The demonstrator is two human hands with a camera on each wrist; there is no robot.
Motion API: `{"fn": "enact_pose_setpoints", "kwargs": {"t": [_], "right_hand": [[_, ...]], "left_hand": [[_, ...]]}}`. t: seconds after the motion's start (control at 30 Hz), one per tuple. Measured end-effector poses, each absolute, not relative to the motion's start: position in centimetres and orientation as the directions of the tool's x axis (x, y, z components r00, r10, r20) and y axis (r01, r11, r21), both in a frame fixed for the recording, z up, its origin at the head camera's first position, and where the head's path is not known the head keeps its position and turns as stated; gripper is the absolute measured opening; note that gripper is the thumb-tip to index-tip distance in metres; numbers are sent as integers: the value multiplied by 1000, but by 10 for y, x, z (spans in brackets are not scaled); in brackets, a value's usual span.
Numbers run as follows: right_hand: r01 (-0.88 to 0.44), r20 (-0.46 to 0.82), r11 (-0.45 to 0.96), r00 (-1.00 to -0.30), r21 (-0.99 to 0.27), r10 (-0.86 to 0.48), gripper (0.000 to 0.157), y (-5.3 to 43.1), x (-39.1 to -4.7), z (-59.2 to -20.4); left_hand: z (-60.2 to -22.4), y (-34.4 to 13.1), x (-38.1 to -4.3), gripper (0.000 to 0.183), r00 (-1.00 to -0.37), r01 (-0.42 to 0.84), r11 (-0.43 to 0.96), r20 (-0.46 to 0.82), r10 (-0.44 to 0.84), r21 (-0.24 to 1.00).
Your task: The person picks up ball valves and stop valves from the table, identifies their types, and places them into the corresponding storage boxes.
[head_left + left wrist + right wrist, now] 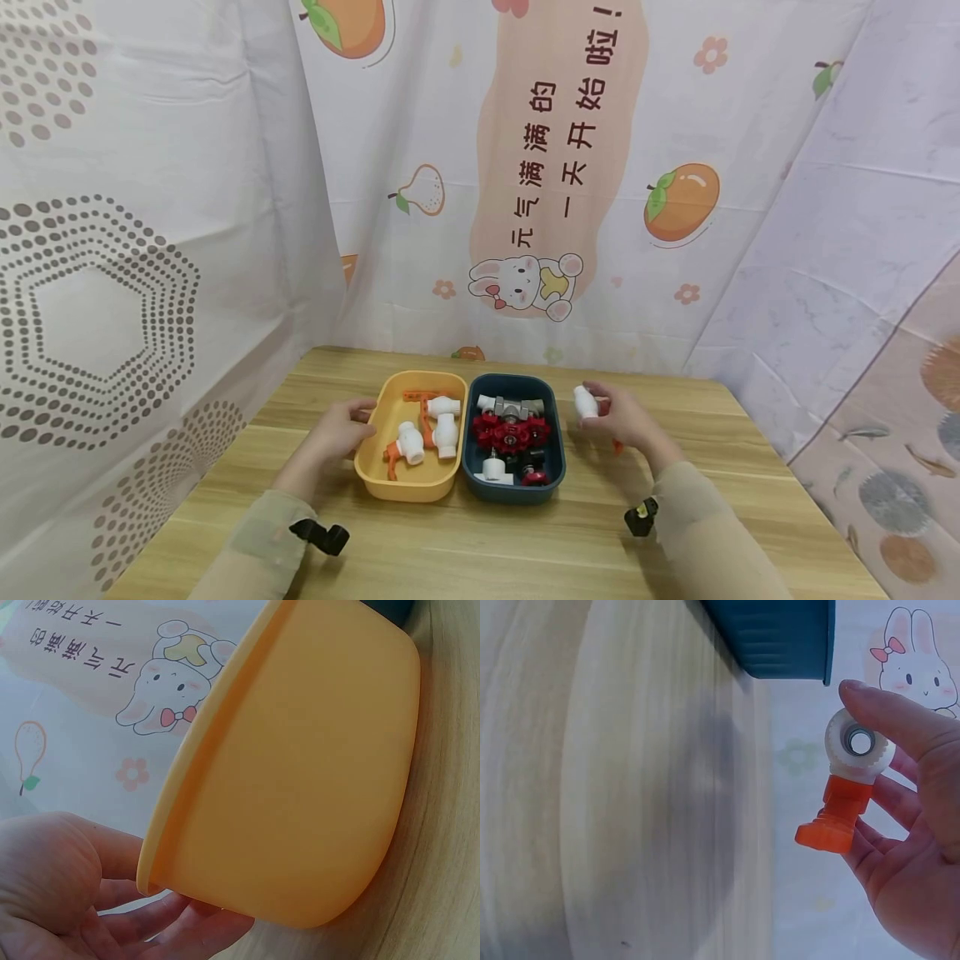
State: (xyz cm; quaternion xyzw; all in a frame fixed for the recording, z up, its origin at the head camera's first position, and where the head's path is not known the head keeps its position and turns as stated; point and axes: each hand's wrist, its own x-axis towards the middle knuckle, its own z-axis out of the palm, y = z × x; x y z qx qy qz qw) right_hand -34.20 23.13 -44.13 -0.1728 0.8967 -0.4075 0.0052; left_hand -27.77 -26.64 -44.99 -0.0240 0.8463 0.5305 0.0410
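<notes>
My right hand (621, 414) holds a white plastic ball valve (586, 402) with an orange handle, raised over the table to the right of the dark blue bin (514, 497). In the right wrist view, thumb and fingers grip the valve's white body (860, 754), its round bore facing the camera and its orange handle (838, 814) pointing downward. My left hand (339, 432) is at the left side of the yellow bin (406, 492), fingers loosely spread by its rim. Inside the yellow bin lie several white valves (446, 435) with orange handles.
The blue bin, close beside the yellow one, holds red-handled valves (511, 434), a white tee-shaped fitting (493, 472) and metal parts. Both bins stand on a wood-grain table (480, 550). A printed curtain (420, 275) hangs along the table's back edge.
</notes>
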Motion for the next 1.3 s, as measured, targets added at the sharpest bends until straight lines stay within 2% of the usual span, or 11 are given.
{"fn": "enact_pose_setpoints", "kwargs": {"t": [0.67,1.3], "right_hand": [[-360,205,660,-931,-659,-304,80,227,-335,-417],[-346,192,624,-934,-700,-302,80,225,-331,-407]], "left_hand": [[-452,-267,-277,54,-996,-76,429,-85,1,900],[-450,-266,-277,55,-994,-107,434,-112,-15,895]]}}
